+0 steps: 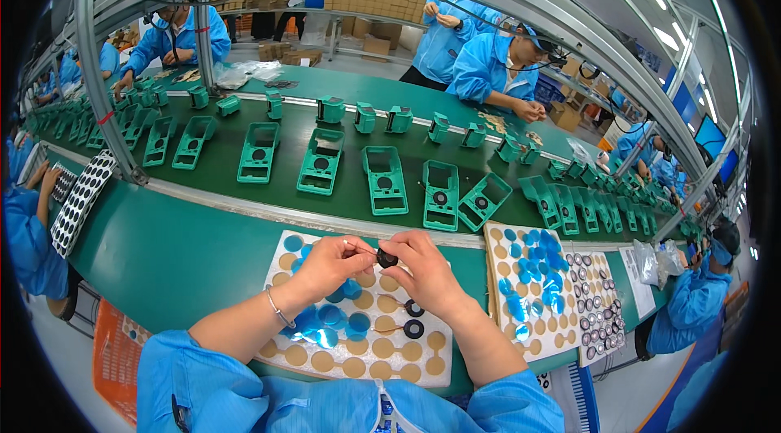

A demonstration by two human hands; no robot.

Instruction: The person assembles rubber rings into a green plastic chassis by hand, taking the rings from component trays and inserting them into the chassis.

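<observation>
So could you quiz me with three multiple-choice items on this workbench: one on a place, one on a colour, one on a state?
1. Where is the small black round part?
A. on the conveyor belt
B. between the two hands, over the white tray
C. on the floor

2. What colour are the housings on the belt?
A. red
B. green
C. yellow

3. How does the left hand stand?
A. flat on the bench
B. hidden from view
C. fingers pinched at the part's thin wire

Answers: 1 B, the part sits between the left hand and the right hand, above the tray. 2 B, every housing is green. 3 C, its fingertips close on the wire beside the part.
</observation>
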